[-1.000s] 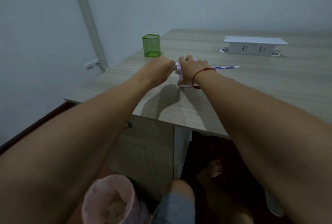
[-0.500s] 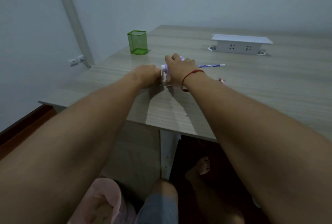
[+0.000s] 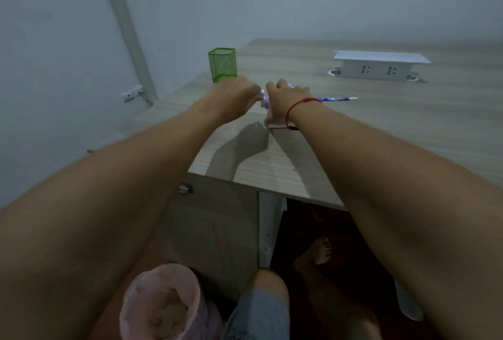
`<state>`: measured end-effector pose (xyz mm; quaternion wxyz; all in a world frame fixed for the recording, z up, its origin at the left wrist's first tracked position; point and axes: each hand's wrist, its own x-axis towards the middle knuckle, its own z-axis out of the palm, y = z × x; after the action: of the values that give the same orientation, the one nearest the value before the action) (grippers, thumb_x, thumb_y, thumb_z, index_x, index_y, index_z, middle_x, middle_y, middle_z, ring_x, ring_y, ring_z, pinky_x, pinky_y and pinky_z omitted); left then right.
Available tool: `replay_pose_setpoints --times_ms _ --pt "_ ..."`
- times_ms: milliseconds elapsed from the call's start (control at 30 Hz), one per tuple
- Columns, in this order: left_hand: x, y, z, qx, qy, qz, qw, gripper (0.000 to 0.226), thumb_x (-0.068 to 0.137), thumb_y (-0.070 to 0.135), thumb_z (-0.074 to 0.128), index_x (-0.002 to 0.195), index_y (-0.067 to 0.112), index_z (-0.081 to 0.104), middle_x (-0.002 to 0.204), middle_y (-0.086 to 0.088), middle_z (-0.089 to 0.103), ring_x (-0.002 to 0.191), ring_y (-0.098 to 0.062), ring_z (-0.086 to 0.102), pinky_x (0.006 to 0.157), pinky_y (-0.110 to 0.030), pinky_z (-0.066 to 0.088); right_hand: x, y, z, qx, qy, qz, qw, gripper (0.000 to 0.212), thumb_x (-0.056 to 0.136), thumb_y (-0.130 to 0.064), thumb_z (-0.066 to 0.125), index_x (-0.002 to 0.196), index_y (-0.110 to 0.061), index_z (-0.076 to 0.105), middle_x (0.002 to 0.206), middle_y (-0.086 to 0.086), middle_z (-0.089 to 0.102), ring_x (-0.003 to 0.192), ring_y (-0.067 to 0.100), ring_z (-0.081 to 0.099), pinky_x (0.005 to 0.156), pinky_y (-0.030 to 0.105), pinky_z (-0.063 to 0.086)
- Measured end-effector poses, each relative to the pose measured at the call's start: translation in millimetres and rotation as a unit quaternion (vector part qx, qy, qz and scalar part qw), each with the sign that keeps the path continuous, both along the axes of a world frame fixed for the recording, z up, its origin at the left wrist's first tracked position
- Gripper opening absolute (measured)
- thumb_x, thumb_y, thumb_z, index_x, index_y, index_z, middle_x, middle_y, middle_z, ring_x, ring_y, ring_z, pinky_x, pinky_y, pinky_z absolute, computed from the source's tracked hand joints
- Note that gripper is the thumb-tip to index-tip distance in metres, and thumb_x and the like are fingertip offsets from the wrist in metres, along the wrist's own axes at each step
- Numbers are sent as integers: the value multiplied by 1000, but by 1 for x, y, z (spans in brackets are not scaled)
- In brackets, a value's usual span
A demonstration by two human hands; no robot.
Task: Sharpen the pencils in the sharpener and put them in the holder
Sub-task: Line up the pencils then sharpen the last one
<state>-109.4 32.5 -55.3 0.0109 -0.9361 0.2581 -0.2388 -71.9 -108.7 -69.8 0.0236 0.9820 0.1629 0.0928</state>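
Sharpening step in hand at frame centre. Right hand (image 3: pixel 288 97) clamps the sharpener (image 3: pixel 268 106) to the tabletop (image 3: pixel 381 132). Left hand (image 3: pixel 234 97) is curled round its crank (image 3: pixel 261 91). The pencil (image 3: pixel 337 99) protrudes rightward. Next, judged: withdraw the pencil and carry it to the green holder (image 3: pixel 222 65), up and left of centre.

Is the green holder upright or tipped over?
Upright. The green holder stands on its base on the table, its open rim facing up.

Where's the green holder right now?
Head view: the green holder stands at the far left of the desk, just beyond the left hand.
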Motion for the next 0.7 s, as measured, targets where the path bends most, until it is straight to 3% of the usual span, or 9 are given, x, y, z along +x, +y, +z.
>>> replay_pose_setpoints --times_ms 267,700 --pt "-2 -5 -15 -2 77 28 997 30 96 20 47 97 -3 64 90 -27 66 79 -40 60 65 -38 38 6 1 -3 -7 5 -7 1000 72 78 -41 68 137 -19 34 138 8 40 127 32 46 96 45 40" --pt "34 -1 -55 -7 143 36 989 30 96 24 45 108 7 66 103 -20 68 90 -34 63 82 -39 48 16 -4 -6 -9 -23 17 1000 75 75 -42 71 137 -17 35 138 9 41 126 34 47 98 45 39"
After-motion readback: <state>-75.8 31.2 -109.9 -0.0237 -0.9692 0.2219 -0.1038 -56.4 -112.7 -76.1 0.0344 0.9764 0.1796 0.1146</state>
